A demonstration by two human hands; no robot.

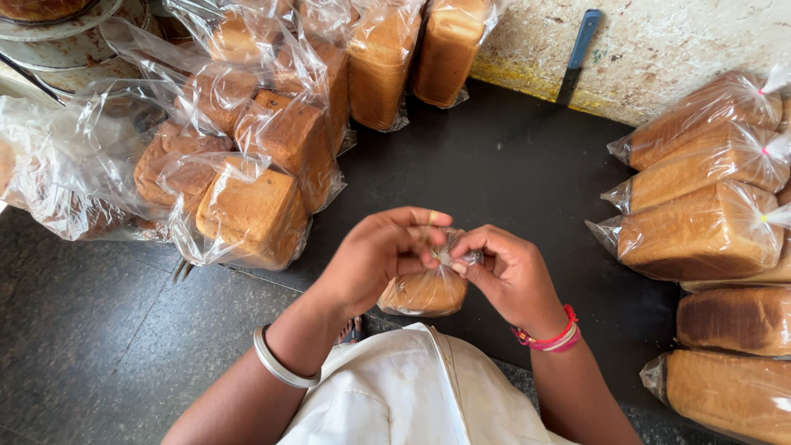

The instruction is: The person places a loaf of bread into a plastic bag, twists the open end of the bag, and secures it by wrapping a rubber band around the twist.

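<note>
At the upper left of the frame, open-bagged loaves (251, 210) sit heaped on the dark floor (511, 156). At the centre, the left hand (379, 255), a silver bangle (280, 363) on its wrist, pinches the gathered neck of a clear bag holding a small loaf (424, 290). The right hand (511, 276), with red bracelets (550, 336), has its grip closed on the same twisted neck. At the right edge, tied loaves (700, 231) lie stacked.

Dark stone floor (527, 165) below a rough pale wall (659, 41)

A yellow painted band runs along the wall's foot; daylight falls evenly on the speckled floor beneath it.
</note>
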